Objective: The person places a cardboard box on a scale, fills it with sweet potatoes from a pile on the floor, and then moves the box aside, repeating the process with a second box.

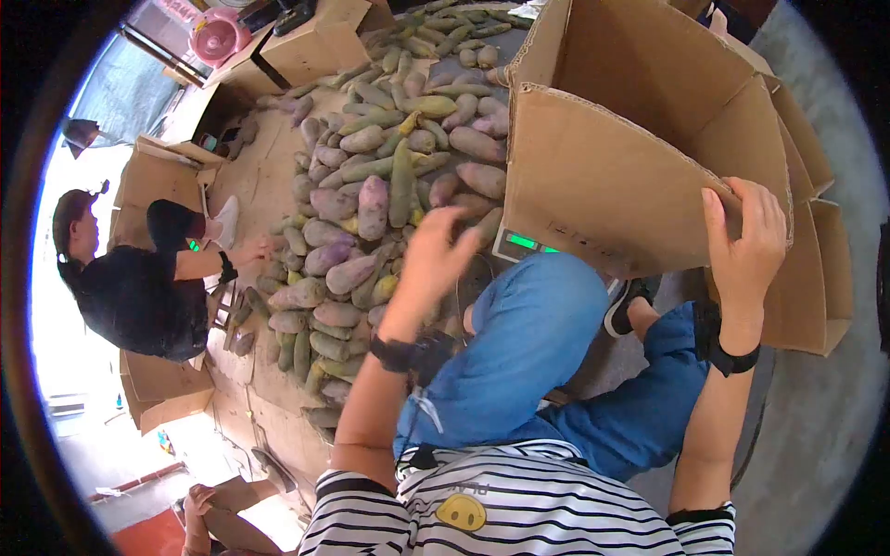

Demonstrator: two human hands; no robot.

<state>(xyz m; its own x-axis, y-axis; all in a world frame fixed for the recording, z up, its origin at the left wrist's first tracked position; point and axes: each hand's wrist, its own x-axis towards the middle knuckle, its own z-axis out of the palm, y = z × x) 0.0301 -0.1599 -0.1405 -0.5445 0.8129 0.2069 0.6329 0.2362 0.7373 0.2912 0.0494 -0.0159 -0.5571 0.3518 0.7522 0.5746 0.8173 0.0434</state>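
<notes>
My right hand (746, 236) grips the near edge of a tall, open-topped cardboard box (607, 176) at the right. My left hand (431, 269) is slightly blurred, with thumb and fingers apart and nothing visible in it. It hovers at the right side of a large heap of long, plump vegetables (324, 261), some green, others purplish or dusty brown; their exact kind does not show. Below the box's left corner, a scale with a lit green display (522, 241) peeks out, mostly hidden by the box and my knee.
On the heap's far side a person in black (130, 287) sits with one arm stretched to the vegetables. Another person's hand (197, 500) shows at lower left. More cardboard boxes (830, 278) stand behind mine, and a pink fan (219, 37) is at upper left.
</notes>
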